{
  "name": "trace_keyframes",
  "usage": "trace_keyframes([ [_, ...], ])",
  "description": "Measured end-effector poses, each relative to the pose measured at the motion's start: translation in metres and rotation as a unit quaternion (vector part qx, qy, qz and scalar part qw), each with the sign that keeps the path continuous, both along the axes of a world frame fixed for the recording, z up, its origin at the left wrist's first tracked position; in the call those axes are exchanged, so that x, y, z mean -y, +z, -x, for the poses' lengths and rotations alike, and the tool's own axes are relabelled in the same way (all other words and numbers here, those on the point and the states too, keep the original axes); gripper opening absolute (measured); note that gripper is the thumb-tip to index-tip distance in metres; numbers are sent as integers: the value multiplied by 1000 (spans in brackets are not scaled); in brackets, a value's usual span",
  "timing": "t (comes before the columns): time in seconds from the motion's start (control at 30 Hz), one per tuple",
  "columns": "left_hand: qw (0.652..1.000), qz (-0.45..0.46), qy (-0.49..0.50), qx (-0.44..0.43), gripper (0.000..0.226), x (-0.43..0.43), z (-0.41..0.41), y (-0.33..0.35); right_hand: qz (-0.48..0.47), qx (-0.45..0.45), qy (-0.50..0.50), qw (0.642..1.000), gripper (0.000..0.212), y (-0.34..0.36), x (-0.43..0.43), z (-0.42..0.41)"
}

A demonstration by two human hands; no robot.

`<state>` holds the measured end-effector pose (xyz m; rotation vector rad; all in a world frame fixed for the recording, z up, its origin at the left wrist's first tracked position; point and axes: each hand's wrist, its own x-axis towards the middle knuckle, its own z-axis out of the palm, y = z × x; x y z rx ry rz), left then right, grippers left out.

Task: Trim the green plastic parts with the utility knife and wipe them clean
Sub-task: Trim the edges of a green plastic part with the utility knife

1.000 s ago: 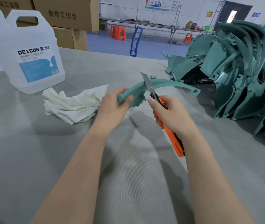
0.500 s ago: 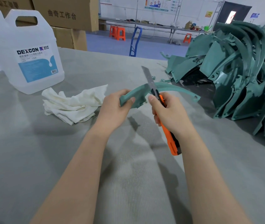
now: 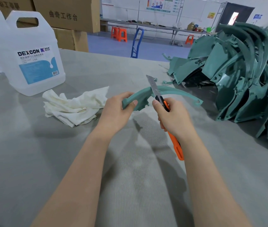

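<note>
My left hand grips the thick left end of a curved green plastic part, held just above the grey table. My right hand holds an orange utility knife. Its long steel blade points up and away and crosses the part's upper edge near the middle of the arc. A thin pale sliver hangs at the blade. A crumpled white cloth lies on the table left of my left hand.
A big heap of green plastic parts fills the right side of the table. A clear DEXCON jug stands at the back left, with cardboard boxes behind it. Beyond the table edge stand orange stools and a bench.
Both hands with the part have dropped slightly nearer to me. The blade has slid a little along the part's upper edge. Cloth, jug and heap have not moved.
</note>
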<state>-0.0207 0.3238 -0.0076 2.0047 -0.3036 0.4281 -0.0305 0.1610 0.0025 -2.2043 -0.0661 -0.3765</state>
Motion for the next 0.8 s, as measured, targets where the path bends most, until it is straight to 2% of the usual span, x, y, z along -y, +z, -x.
trace_keyframes([
  [0.8, 1000, -5, -8, -3, 15, -3, 1, 1, -30, -12, 55, 998, 33, -1, 5, 1],
])
